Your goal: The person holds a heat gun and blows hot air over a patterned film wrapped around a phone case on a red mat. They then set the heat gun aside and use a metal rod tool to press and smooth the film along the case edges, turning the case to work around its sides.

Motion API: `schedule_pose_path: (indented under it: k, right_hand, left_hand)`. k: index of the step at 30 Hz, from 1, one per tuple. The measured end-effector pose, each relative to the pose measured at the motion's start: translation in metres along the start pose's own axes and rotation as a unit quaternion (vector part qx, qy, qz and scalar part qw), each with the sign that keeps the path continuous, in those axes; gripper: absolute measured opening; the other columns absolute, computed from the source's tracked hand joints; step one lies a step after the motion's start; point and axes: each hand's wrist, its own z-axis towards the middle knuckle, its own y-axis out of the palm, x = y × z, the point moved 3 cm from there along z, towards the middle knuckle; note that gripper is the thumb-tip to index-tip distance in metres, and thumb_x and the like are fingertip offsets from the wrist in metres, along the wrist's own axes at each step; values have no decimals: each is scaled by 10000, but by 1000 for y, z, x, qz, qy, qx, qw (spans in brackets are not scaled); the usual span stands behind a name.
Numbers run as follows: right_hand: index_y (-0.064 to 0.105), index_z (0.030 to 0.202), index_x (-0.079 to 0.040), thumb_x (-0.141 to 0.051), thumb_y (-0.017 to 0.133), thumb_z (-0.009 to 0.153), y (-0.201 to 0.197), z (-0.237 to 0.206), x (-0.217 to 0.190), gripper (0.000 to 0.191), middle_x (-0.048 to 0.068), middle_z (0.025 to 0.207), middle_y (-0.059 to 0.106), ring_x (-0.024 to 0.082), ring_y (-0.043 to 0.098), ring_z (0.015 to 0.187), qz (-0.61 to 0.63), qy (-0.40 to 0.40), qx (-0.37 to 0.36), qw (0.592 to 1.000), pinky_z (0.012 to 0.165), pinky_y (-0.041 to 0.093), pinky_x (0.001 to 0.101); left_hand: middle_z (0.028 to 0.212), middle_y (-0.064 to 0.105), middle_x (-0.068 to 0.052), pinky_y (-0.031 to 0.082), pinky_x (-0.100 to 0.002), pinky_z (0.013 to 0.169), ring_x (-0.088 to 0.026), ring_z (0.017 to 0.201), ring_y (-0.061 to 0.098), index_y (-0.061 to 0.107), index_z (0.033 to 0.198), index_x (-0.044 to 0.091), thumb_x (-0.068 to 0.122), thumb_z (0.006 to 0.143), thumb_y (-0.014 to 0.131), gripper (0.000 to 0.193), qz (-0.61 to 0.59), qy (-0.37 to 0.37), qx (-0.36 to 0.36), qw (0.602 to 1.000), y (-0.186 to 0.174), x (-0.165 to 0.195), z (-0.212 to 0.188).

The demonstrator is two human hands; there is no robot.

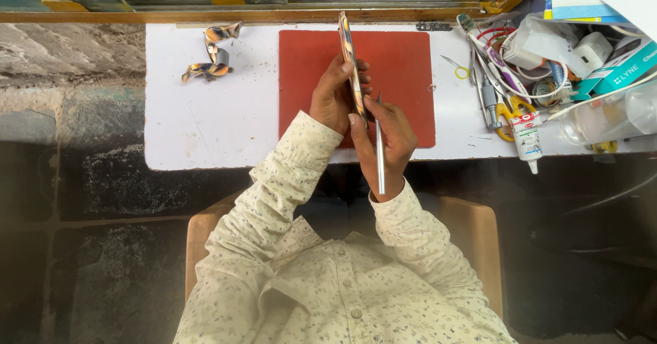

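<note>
Centrally, edge-on phone (350,60) between hands, teal box (619,70) far right.

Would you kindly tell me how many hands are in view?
2: the left hand holds a phone on edge over the red mat; the right hand holds a thin metal tool.

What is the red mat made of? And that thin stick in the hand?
The red mat looks like rubber or silicone: flat, matte, no shine, rounded corners. The thin tool in the right hand looks like metal: silvery, smooth, with a bright glint along it. Neither can be told for certain.
</note>
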Motion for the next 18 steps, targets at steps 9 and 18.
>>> schedule_pose_path:
  k: [9, 18]
  right_hand:
    - [706, 1192, 16, 3, 777, 908, -2, -4, -7, 293, 164, 1054, 711, 238, 721, 899, -70, -41, 8, 997, 752, 586, 311]
    - [711, 1183, 9, 45, 770, 901, -2, -1, 2, 290, 144, 1040, 721, 195, 719, 860, -16, 5, 3, 1000, 707, 580, 274]
  left_hand:
    - [1126, 622, -96, 589, -344, 873, -188, 1000, 649, 441, 1443, 6, 250, 922, 728, 643, 29, 74, 10, 997, -2, 9, 14]
    - [1102, 621, -136, 625, -403, 838, -256, 976, 701, 268, 1621, 226, 279, 924, 735, 841, 104, 78, 36, 991, 1, 22, 13]
